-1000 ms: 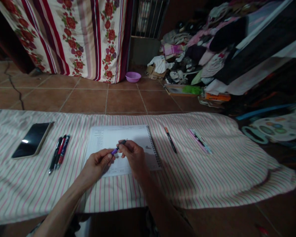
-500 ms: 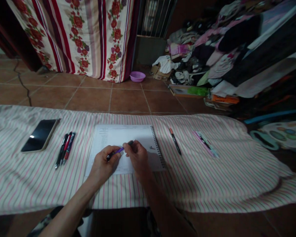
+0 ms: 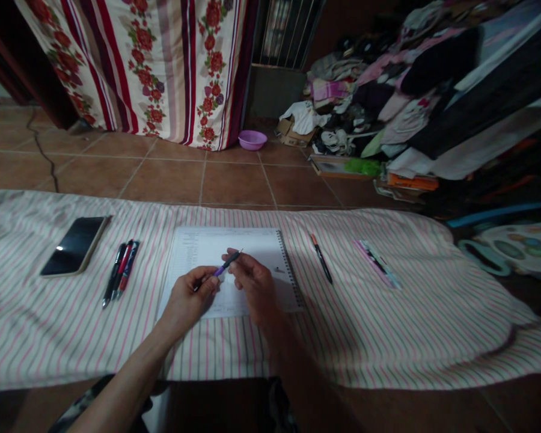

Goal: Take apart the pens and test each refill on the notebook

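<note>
A pen (image 3: 220, 270) with a purple middle and dark ends slants over an open spiral notebook (image 3: 256, 237), its thin tip pointing up and right. My left hand (image 3: 190, 300) is closed around the pen's lower end. Around the tip end is my right hand (image 3: 256, 282), its fingers loosened and apart; whether a fingertip still touches the pen is hard to see. On the right page is a small dark mark or piece (image 3: 277, 269), too small to name.
Left of the notebook lie several pens (image 3: 119, 270) and a phone (image 3: 74, 246). To its right are a black pen with an orange end (image 3: 321, 258) and pastel pens (image 3: 377, 264). All rest on a striped cloth (image 3: 388, 343). Beyond are a purple basin (image 3: 252, 140) and piled clothes (image 3: 365, 96).
My right hand has let its pinch on the pen's tip end loosen and its fingers have spread, so the dark grip and tip now show. My left hand keeps its hold.
</note>
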Motion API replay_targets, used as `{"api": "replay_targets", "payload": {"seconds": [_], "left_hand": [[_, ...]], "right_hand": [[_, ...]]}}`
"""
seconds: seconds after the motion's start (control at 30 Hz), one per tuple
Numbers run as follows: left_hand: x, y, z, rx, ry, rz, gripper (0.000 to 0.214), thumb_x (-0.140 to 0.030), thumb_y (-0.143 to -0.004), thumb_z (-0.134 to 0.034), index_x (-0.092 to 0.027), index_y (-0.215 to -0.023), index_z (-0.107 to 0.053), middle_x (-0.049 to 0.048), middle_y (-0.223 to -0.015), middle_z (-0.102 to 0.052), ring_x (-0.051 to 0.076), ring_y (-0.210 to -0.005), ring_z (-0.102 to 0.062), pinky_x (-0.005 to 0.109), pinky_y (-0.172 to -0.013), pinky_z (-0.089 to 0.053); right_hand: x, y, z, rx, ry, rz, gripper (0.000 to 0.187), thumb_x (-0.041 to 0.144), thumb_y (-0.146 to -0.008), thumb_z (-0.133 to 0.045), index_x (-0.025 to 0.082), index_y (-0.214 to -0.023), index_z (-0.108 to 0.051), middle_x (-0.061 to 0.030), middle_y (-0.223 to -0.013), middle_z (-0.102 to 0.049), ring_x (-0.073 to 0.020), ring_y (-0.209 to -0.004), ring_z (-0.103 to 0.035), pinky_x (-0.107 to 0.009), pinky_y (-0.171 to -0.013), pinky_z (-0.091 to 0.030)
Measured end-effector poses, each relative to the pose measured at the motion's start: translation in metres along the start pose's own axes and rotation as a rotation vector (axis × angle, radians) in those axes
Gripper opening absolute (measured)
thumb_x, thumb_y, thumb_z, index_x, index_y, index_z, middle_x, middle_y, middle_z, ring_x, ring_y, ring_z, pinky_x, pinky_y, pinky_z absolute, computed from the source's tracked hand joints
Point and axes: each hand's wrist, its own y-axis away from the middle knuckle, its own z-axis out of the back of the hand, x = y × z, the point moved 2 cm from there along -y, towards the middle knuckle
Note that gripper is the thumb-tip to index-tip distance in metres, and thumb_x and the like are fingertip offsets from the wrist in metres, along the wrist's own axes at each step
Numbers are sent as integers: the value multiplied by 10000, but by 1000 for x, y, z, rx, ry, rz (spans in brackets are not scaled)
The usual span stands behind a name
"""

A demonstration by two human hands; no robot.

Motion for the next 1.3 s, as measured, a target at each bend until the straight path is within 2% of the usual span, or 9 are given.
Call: {"api": "replay_targets", "payload": {"seconds": [0.17, 0.27, 0.33, 0.43, 0.57, 0.7, 0.93, 1.13, 1.3], "left_hand": [[-2, 0, 1, -20, -115, -63, 263, -349, -689, -606, -136, -840, -637, -4, -588, -580, 135, -568, -527, 260, -561, -402], [2, -1, 3, -19, -234, -134, 255, -337, -719, -584, -147, -879, -642, 21, -683, -624, 162, -654, -561, 280, -619, -424], [4, -2, 5, -20, -285, -172, 253, -329, -731, -581, -153, -901, -644, 39, -769, -648, 174, -717, -577, 289, -665, -432], [4, -1, 5, -22, -277, -169, 249, -330, -730, -584, -156, -896, -646, 36, -769, -653, 173, -710, -581, 286, -660, -435], [0, 0, 2, -2, -184, -88, 248, -340, -719, -584, -148, -869, -631, 5, -636, -611, 148, -608, -550, 260, -567, -415], [-1, 0, 1, -5, -96, -35, 258, -356, -683, -611, -144, -830, -623, -9, -589, -574, 129, -557, -520, 250, -530, -400], [4, -4, 3, -25, -27, -60, 272, -360, -684, -612, -137, -842, -617, -9, -581, -560, 126, -565, -511, 260, -565, -397], [0, -4, 2, -43, 7, -79, 263, -355, -682, -602, -140, -832, -617, 7, -608, -595, 133, -580, -536, 269, -590, -418], [-2, -5, 2, -31, -33, -104, 270, -364, -692, -595, -140, -839, -629, 18, -622, -622, 148, -610, -566, 285, -635, -437]], "right_hand": [[1, 1, -1, -22, 16, 1, 190, 303, -679, -649, 186, -827, -669, -14, -778, -679, -71, -513, -429, -211, -465, -339], [0, 1, 0, -43, 68, 25, 142, 316, -675, -658, 178, -697, -630, 43, -579, -565, -68, -492, -414, -204, -472, -339], [-1, 1, 0, -57, 82, 23, 156, 318, -668, -664, 181, -652, -592, 57, -534, -521, -71, -489, -424, -202, -474, -349], [-1, 1, -1, -53, 60, 7, 173, 318, -650, -678, 183, -665, -571, 28, -629, -605, -81, -524, -478, -206, -489, -386], [4, 2, -2, 16, -19, 5, 222, 351, -679, -654, 190, -823, -601, -52, -946, -676, -119, -685, -578, -204, -488, -400], [6, 2, 3, 14, -38, -33, 310, 369, -705, -629, 197, -962, -624, -74, -979, -684, -150, -772, -612, -201, -484, -396], [9, -3, 24, -160, -56, -39, 307, 322, -675, -645, 177, -946, -650, -80, -919, -697, -154, -739, -618, -210, -490, -391], [25, -5, 50, -347, -87, 143, 297, 360, -701, -623, 166, -926, -634, -49, -788, -679, -115, -634, -573, -213, -484, -377], [35, -4, 66, -423, -73, 175, 293, 372, -688, -624, 168, -898, -638, -33, -748, -662, -108, -604, -551, -216, -474, -371]]}}
